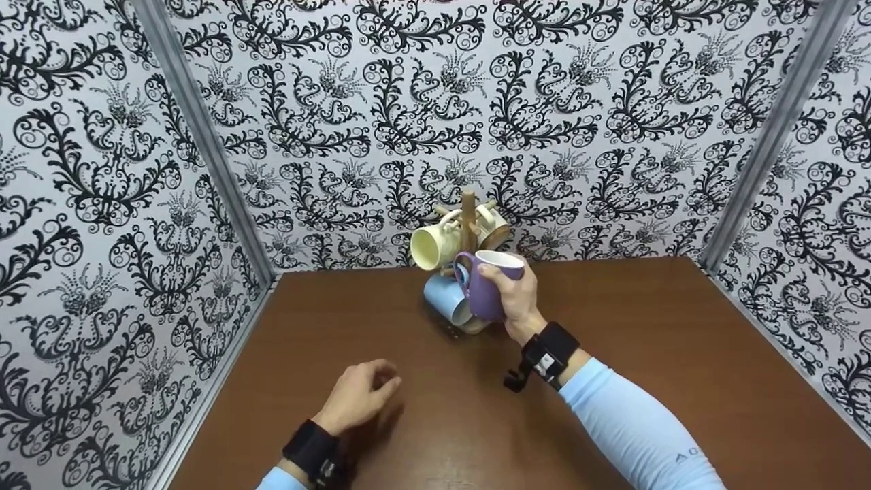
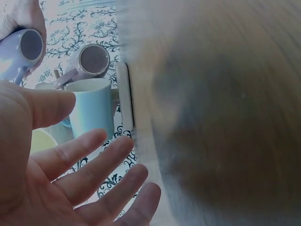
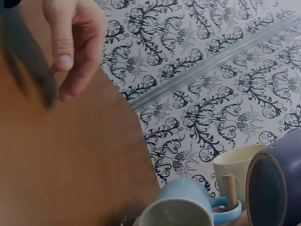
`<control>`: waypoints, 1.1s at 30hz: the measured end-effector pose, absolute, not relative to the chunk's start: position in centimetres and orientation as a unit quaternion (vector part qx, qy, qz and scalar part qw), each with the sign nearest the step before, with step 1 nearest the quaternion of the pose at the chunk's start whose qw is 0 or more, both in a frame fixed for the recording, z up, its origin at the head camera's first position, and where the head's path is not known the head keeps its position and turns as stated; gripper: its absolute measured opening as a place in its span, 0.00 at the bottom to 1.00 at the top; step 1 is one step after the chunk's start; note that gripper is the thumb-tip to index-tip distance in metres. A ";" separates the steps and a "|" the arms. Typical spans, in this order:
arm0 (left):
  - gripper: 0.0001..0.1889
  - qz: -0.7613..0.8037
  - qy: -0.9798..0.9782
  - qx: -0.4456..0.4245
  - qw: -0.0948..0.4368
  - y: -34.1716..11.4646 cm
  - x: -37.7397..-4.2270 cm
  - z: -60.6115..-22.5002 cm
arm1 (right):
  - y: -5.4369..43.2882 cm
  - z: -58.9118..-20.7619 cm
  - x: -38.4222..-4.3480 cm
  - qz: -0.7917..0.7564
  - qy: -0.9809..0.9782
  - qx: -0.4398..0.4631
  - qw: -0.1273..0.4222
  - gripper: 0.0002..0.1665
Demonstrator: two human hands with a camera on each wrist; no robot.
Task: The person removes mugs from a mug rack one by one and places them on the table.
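Note:
My right hand (image 1: 517,296) grips a purple mug (image 1: 484,292) by its body, with the white inside facing up and the handle toward the left. That mug is in front of a wooden mug tree (image 1: 468,204) and overlaps it in the head view. On the tree hang a light blue mug (image 1: 446,299), a pale yellow mug (image 1: 429,248) and a cream mug (image 1: 495,228) with a brown base. My left hand (image 1: 360,391) hovers over the table at the front left, fingers loosely bent, holding nothing. Its spread fingers (image 2: 108,162) show in the left wrist view.
The brown table (image 1: 326,327) meets patterned walls (image 1: 313,136) at the back and both sides. Grey metal posts (image 1: 204,136) mark the corners. In the left wrist view, a dull purple-grey mug (image 2: 94,61) shows above the light blue one, beside the tree's base (image 2: 124,96).

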State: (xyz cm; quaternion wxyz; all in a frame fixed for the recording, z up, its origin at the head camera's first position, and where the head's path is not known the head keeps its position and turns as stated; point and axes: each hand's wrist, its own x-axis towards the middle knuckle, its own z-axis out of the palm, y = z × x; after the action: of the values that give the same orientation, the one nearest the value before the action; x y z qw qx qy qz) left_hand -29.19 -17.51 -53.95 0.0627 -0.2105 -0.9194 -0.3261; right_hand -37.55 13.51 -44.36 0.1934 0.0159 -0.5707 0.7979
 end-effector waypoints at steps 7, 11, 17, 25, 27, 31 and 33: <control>0.20 -0.364 -0.909 -0.194 0.052 -17.2 -28.9 -53.7 | 13.0 -45.0 -37.3 0.780 -0.591 0.033 0.205 0.27; 0.21 -0.375 -0.906 -0.186 0.060 -17.1 -28.8 -53.7 | 12.9 -45.6 -37.0 0.778 -0.594 0.041 0.198 0.29; 0.21 -0.386 -0.899 -0.193 0.071 -16.5 -29.0 -53.8 | 13.0 -46.8 -36.6 0.797 -0.574 0.057 0.181 0.31; 0.20 -0.391 -0.897 -0.193 0.068 -16.2 -29.2 -53.5 | 13.3 -48.2 -36.4 0.784 -0.589 0.074 0.183 0.32; 0.20 -0.395 -0.895 -0.195 0.065 -16.1 -29.3 -53.4 | 13.4 -48.5 -36.3 0.780 -0.594 0.079 0.181 0.31; 0.20 -0.398 -0.893 -0.200 0.062 -15.7 -29.6 -53.4 | 13.5 -49.3 -36.0 0.775 -0.599 0.095 0.177 0.32; 0.20 -0.400 -0.891 -0.205 0.059 -15.5 -29.7 -53.5 | 13.4 -49.7 -35.9 0.772 -0.602 0.105 0.175 0.32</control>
State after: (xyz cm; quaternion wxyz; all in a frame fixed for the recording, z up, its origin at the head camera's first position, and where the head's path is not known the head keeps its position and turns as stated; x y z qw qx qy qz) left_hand -29.65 -15.47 -53.46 0.0589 -0.2053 -0.8912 -0.4001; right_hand -35.91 13.44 -49.68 0.1748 0.1048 -0.6018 0.7722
